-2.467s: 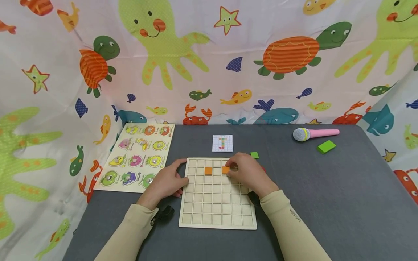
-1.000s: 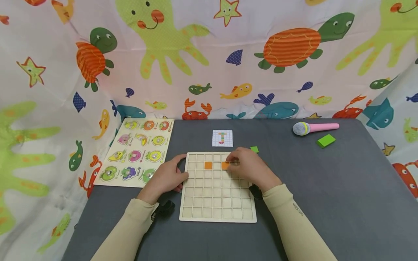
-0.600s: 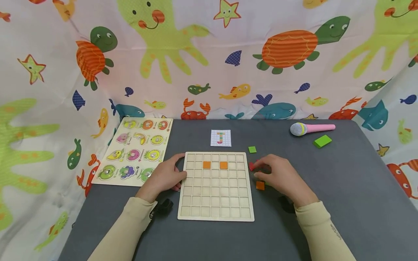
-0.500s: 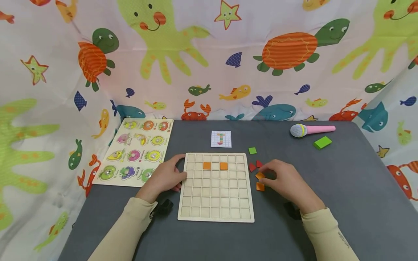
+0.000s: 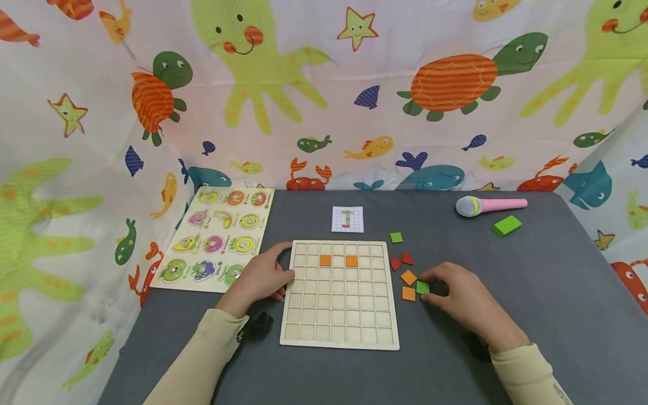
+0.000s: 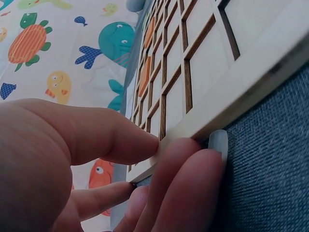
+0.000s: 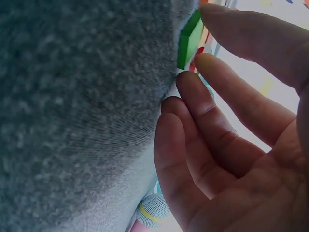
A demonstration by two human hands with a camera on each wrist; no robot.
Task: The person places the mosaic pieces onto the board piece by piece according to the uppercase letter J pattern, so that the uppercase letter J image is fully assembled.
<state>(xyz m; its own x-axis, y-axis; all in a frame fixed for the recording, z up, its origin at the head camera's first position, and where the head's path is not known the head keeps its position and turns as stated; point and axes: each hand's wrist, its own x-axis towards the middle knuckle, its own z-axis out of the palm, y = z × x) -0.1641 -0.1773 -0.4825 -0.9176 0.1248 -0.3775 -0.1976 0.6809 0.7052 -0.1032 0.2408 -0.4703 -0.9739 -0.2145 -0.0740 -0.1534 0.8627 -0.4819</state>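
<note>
A square wooden grid board (image 5: 340, 304) lies on the table, two orange square tiles (image 5: 325, 260) set in its upper part. My left hand (image 5: 259, 280) holds the board's left edge; in the left wrist view the thumb (image 6: 118, 137) presses the rim while curled fingers meet its side. Right of the board, my right hand (image 5: 460, 298) has thumb and index fingertip at opposite sides of a green square tile (image 5: 422, 287), pinching it at table level. Beside it lie loose orange tiles (image 5: 408, 293) and two red rounded-edge pieces (image 5: 407, 259).
A small pattern card (image 5: 347, 219) lies behind the board, with another green tile (image 5: 396, 237) to its right. A fruit puzzle board (image 5: 212, 244) lies at left. A pink toy microphone (image 5: 491, 206) and a green block (image 5: 507, 226) are at back right. Printed cloth surrounds the table.
My right hand has left the board's right orange tile, moved right past the red and orange loose pieces, and come to the green tile. The left hand stays at the board's edge.
</note>
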